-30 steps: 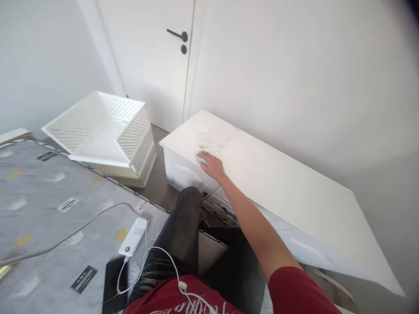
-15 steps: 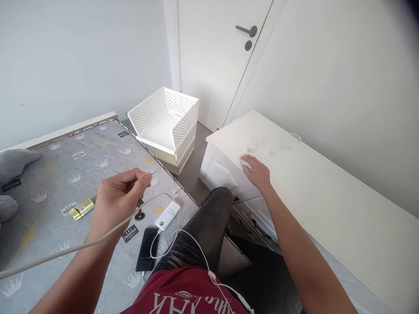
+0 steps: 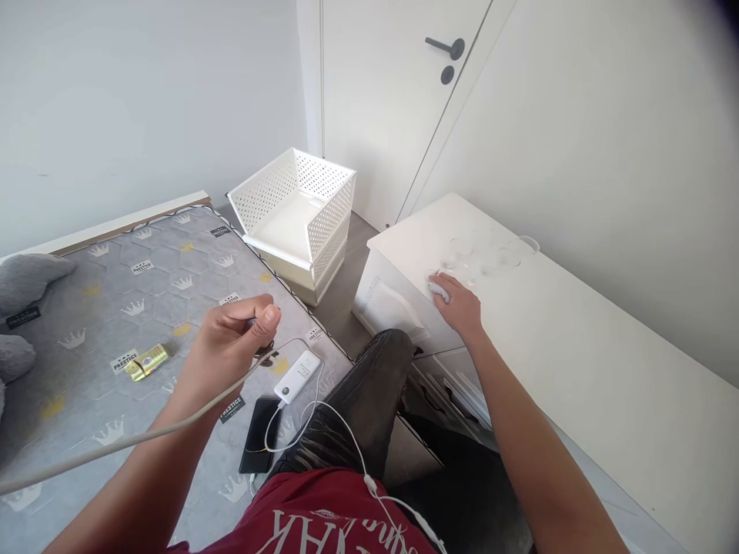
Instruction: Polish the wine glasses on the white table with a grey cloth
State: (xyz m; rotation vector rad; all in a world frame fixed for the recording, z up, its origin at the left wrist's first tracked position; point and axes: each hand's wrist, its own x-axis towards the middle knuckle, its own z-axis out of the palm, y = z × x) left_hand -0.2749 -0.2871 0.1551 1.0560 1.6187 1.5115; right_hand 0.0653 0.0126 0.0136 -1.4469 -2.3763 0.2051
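My left hand (image 3: pixel 234 342) is raised over the grey mattress (image 3: pixel 104 308), its fingers pinched on the end of a grey cable (image 3: pixel 115 442) that runs off to the lower left. My right hand (image 3: pixel 459 304) rests on the near corner of the white cabinet top (image 3: pixel 577 338), closed on a small white object (image 3: pixel 437 290) that I cannot make out. Clear glasses (image 3: pixel 485 258) stand just beyond that hand. A white power bank (image 3: pixel 297 377) and a black phone (image 3: pixel 259 446) lie on the mattress beside my leg, joined by a white cord.
A white perforated basket (image 3: pixel 300 215) stands on the floor between mattress and cabinet. Behind it is a white door with a black handle (image 3: pixel 447 48). A gold wrapper (image 3: pixel 147 362) and a grey soft toy (image 3: pixel 23 308) lie on the mattress.
The view swung left, bringing my left hand and the cable into sight. That hand then drew in slightly and closed tighter on the cable end. My right hand stayed on the cabinet corner.
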